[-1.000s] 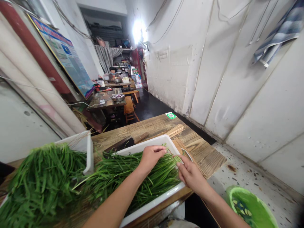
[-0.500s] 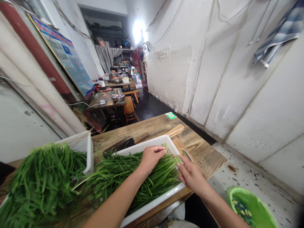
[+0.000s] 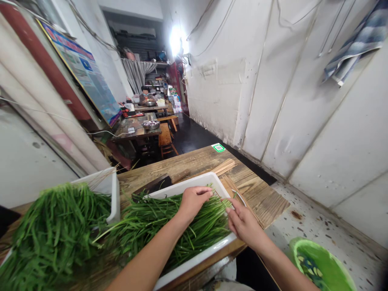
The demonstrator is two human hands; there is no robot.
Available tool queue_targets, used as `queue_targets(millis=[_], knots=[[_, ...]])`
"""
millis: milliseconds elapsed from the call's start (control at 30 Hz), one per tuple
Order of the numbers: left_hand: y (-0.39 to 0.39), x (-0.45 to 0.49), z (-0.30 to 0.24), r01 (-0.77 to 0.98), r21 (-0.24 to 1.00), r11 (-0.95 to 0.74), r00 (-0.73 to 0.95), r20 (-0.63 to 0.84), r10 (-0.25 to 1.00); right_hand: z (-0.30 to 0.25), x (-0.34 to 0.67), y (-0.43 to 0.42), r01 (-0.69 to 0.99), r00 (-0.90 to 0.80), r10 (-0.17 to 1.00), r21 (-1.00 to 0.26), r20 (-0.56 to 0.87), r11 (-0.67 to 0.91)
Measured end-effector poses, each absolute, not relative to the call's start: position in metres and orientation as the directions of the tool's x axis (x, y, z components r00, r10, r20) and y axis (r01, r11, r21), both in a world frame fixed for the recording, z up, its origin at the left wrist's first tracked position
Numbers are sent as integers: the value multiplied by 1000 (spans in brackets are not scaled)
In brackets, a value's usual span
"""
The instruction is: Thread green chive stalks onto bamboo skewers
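Note:
A white tray [image 3: 194,262] on the wooden table [image 3: 260,194] holds long green chive leaves [image 3: 157,226]. My left hand [image 3: 191,202] rests on the chives near their cut ends, fingers curled and pinching at some stalks. My right hand [image 3: 242,221] is at the tray's right rim, thumb and fingers pinched on chive ends, close to the left hand's fingertips. Thin bamboo skewers [image 3: 224,166] lie on the table just beyond the tray.
A second white tray [image 3: 112,194] heaped with chives [image 3: 51,230] stands at the left. A cleaver [image 3: 157,184] lies behind the near tray. A green bucket [image 3: 321,264] sits on the floor at lower right. Tables and benches [image 3: 165,139] fill the room behind.

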State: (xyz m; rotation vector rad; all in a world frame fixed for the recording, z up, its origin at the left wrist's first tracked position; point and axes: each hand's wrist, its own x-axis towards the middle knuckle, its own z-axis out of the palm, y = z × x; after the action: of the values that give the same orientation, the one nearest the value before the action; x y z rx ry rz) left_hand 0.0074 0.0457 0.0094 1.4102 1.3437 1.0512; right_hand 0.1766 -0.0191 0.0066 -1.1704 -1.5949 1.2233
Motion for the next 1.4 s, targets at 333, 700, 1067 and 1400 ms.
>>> queue_targets(millis=[333, 700, 1067, 1400], knots=[[46, 8, 10, 258, 966, -29, 32, 21, 999, 12, 176, -20, 207, -256, 966, -973, 45, 100], [45, 8, 12, 287, 957, -43, 60, 27, 998, 7, 176, -19, 174, -253, 966, -980, 52, 98], [37, 3, 28, 354, 909, -222, 473, 31, 880, 2, 177, -21, 191, -212, 975, -976, 58, 99], [67, -12, 0, 778, 523, -347, 327, 133, 936, -1, 180, -20, 207, -244, 968, -972, 59, 111]])
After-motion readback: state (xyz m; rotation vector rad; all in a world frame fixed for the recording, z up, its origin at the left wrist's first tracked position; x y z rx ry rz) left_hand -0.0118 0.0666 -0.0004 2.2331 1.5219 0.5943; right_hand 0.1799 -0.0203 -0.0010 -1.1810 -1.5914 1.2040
